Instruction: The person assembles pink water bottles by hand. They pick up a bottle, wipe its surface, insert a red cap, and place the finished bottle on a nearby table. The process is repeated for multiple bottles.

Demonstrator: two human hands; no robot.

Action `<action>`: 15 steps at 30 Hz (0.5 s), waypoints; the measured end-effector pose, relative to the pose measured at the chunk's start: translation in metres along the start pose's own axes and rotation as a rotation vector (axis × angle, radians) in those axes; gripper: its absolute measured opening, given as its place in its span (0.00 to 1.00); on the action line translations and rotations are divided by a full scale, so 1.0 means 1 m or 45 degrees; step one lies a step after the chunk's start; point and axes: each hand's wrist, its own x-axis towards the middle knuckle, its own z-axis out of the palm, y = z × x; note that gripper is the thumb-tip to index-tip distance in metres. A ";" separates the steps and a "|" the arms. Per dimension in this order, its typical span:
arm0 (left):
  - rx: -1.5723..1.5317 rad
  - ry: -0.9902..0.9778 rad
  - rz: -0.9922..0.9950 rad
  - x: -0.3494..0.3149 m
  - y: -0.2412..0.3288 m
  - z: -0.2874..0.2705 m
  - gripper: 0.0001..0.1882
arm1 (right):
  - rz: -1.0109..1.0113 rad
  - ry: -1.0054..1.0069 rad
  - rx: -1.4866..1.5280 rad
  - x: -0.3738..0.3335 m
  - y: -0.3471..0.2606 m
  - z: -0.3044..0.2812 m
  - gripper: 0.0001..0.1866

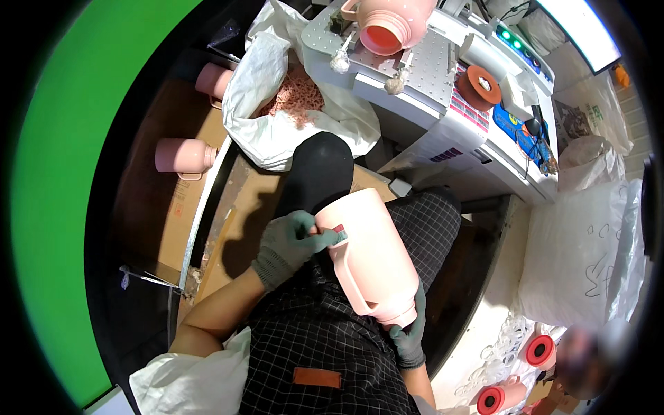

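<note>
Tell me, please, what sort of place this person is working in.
Probably a small factory workshop: there is a pink handled jug in the gloved right hand, a matching jug on a perforated metal platform, and a white sack containing pink shavings.

A white sack (257,76) holds pink shavings (297,100). Right of the sack, a counter (513,158) carries a reddish-brown round container (470,88); farther right of it stands a lit monitor (584,28). Left of the sack lies a bright green surface (62,173).
</note>
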 end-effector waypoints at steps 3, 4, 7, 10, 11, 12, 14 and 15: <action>0.248 0.266 0.288 -0.004 -0.002 -0.009 0.23 | 0.152 0.106 0.195 -0.001 -0.011 -0.002 0.70; 0.220 0.312 0.571 0.000 -0.007 -0.002 0.26 | 0.254 0.082 0.339 -0.003 -0.009 -0.008 0.71; 0.159 0.125 0.821 0.011 -0.007 0.019 0.27 | 0.512 0.052 0.524 0.006 -0.028 -0.019 0.71; 0.001 -0.248 0.801 0.031 0.045 0.023 0.26 | 0.162 0.279 0.549 0.019 -0.064 -0.026 0.70; 0.239 -0.146 1.007 0.054 0.057 0.018 0.28 | 0.021 0.407 0.550 0.024 -0.079 -0.018 0.70; 0.471 -0.033 1.207 0.081 0.074 0.011 0.29 | -0.023 0.387 0.561 0.018 -0.072 -0.031 0.66; 0.777 0.364 1.435 0.142 0.108 -0.009 0.30 | -0.112 0.397 0.702 0.013 -0.061 -0.041 0.58; 1.001 0.388 1.441 0.174 0.123 -0.015 0.29 | -0.173 0.451 0.814 0.013 -0.059 -0.039 0.54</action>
